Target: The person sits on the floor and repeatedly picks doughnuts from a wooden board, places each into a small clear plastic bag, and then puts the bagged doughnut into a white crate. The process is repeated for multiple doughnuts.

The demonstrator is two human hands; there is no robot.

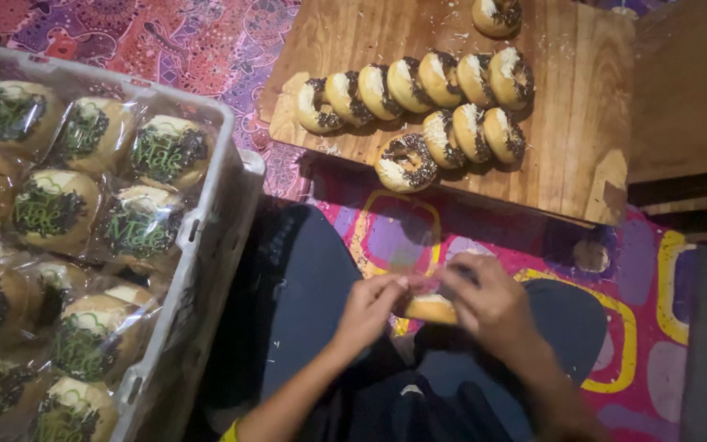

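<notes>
My left hand (367, 309) and my right hand (491, 301) meet over my lap, both pinching a clear plastic wrapper around one doughnut (431, 308). Only the doughnut's golden lower edge shows between my fingers. Ahead of me a wooden board (583, 139) carries several unwrapped doughnuts (419, 82) topped with chocolate sprinkles, stood on edge in two rows. One doughnut (407, 161) lies flat at the board's near edge.
A grey plastic crate (206, 221) on my left holds several doughnuts (141, 225) wrapped in printed clear bags. A patterned mat (640, 327) covers the floor under my crossed legs. Another doughnut (497, 15) sits at the board's far edge. Dark wooden furniture (689, 90) stands right.
</notes>
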